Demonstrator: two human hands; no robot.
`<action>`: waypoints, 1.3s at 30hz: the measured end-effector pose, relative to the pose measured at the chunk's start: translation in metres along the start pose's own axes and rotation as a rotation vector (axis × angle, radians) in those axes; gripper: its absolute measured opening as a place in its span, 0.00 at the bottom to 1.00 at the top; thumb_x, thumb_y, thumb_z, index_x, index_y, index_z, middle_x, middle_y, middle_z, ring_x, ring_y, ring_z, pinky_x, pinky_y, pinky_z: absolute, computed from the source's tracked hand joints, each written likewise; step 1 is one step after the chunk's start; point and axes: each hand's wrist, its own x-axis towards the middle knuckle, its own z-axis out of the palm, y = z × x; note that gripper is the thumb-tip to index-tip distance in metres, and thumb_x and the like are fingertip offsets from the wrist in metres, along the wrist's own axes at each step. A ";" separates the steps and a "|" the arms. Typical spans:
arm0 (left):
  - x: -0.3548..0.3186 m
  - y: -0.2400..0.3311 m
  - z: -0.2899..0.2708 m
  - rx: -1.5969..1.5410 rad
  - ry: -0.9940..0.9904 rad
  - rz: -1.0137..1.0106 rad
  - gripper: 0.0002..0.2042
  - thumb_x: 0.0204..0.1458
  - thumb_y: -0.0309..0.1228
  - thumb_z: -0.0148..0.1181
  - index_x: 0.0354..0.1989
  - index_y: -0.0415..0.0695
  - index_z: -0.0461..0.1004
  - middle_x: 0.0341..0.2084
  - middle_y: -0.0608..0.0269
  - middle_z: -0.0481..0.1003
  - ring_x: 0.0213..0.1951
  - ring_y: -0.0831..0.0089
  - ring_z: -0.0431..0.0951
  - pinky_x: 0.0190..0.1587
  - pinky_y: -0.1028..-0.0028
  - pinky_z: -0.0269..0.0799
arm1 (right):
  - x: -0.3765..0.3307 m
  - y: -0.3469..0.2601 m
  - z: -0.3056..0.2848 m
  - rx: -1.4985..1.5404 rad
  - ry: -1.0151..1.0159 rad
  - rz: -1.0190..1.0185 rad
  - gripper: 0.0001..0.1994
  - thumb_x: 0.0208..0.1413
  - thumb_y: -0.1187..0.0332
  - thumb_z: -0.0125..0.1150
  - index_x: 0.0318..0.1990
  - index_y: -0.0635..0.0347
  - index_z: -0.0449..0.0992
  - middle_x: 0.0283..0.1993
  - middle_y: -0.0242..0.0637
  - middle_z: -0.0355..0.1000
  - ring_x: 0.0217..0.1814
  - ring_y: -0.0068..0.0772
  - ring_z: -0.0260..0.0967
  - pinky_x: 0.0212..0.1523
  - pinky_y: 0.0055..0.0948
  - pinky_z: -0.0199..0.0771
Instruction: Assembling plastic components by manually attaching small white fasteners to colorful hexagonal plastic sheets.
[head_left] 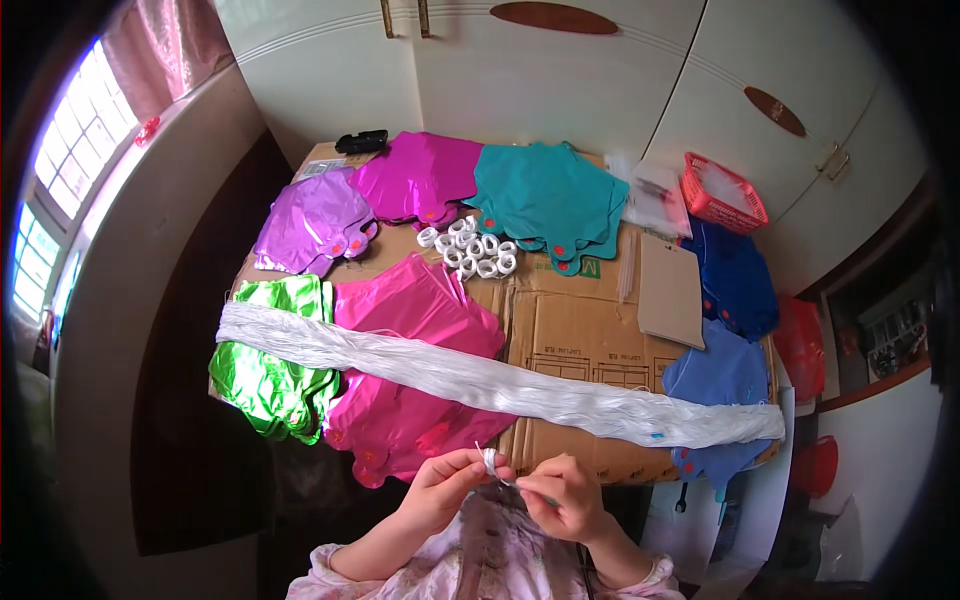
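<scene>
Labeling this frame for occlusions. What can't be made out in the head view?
- White string coil: tiny, mostly covered by left hand fingers.
- Thing in right hand: hidden by its curled fingers.
- Green foil stack and pink foil stack: middles covered by the white string bundle.
- Red basket contents: too small.

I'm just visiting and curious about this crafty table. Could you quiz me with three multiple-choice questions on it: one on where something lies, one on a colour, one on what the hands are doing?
1. Where does the long white string bundle lie?
A. In the red basket
B. Across the cardboard-covered table and foil balloons
C. On the floor

2. What colour is the foil balloon stack at the table's near left?
A. Green
B. Orange
C. Black

3. What are the hands doing?
A. Resting flat on the table
B. Holding scissors
C. Pinching a small white string coil

Answers: 1 B, the bundle stretches from left edge to right edge; 2 A, it shines green; 3 C, left hand and right hand meet around the coil.
</scene>
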 end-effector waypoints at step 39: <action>0.003 -0.005 0.004 0.580 -0.004 -0.096 0.07 0.55 0.27 0.54 0.36 0.35 0.74 0.32 0.63 0.75 0.38 0.78 0.75 0.42 0.78 0.70 | 0.020 0.008 -0.012 0.128 -0.189 0.125 0.17 0.49 0.74 0.61 0.48 0.56 0.70 0.51 0.41 0.67 0.46 0.38 0.69 0.44 0.31 0.70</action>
